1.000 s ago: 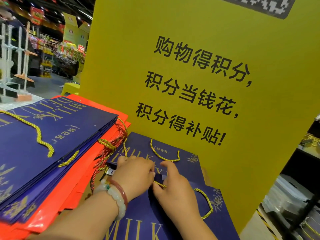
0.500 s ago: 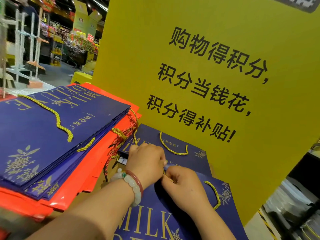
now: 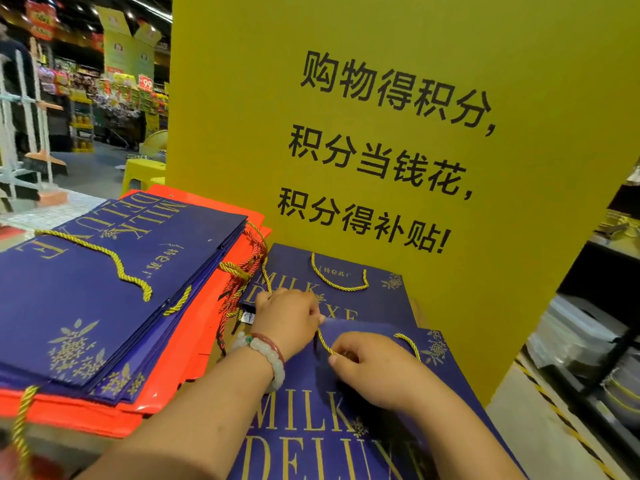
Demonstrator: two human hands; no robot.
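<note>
Left of frame: stack of navy gift bags (image 3: pixel 104 289), folded flat, printed MILK DELUXE in gold, atop a pile of orange-red bags (image 3: pixel 194 341). Lower centre: left hand (image 3: pixel 287 317), beaded bracelets (image 3: pixel 270 355) at the wrist, fingers curled, pinching the upper edge of the near gift bag (image 3: pixel 304 410). Near gift bag flat, lower centre to lower right, lettering toward the camera, partly overlapping the far gift bag (image 3: pixel 381 299) above it. Just right of the left hand: gold cord handle (image 3: pixel 323 342), pinched between thumb and curled fingers of the right hand (image 3: pixel 374 368). Behind, centre to right: upright yellow sign board (image 3: pixel 242 133) with black Chinese characters.
</note>
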